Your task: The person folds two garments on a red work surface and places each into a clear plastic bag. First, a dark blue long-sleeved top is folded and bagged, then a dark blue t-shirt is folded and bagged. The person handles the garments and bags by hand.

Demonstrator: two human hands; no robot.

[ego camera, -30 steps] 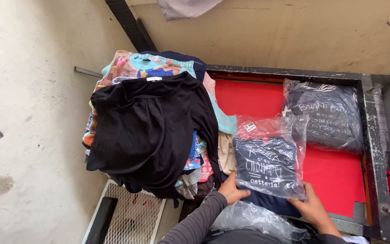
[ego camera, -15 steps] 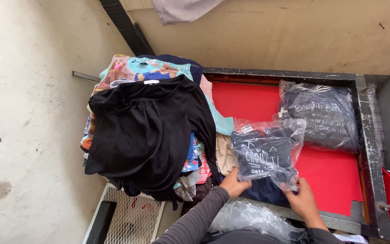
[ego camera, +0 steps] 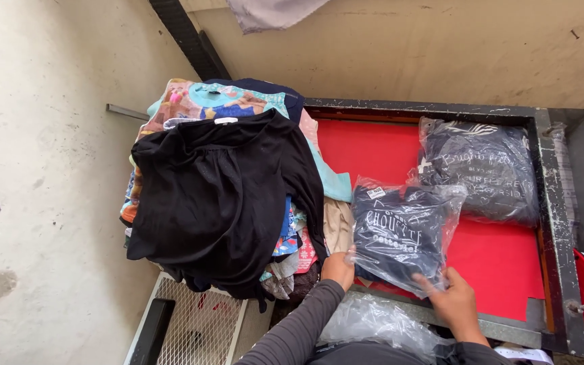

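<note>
Starting at the left, a heap of loose clothes [ego camera: 224, 189] sits topped by a black garment [ego camera: 217, 196], hanging over the edge of the red table [ego camera: 501, 263] above a white wire rack [ego camera: 190, 318]. Just right of the heap, the left hand [ego camera: 338, 269] comes in on a grey sleeve, wrist low, its fingers closed on the near left corner of the bagged dark shirt [ego camera: 400, 236]. That clear bag lies flat on the red surface, touching the clothes pile on one side and near a second bagged garment [ego camera: 481, 172] further back. The right hand [ego camera: 451, 301] rests on the bag's near right corner, fingers spread and pressing the plastic, thumb tucked under the edge as far as can be told.

Handling it well, to my eye, means keeping both corners level so the folded shirt does not slide inside the slippery film, and keeping the loose open flap at the far right from catching. More crumpled clear plastic [ego camera: 373, 324] lies in the lap below.
</note>
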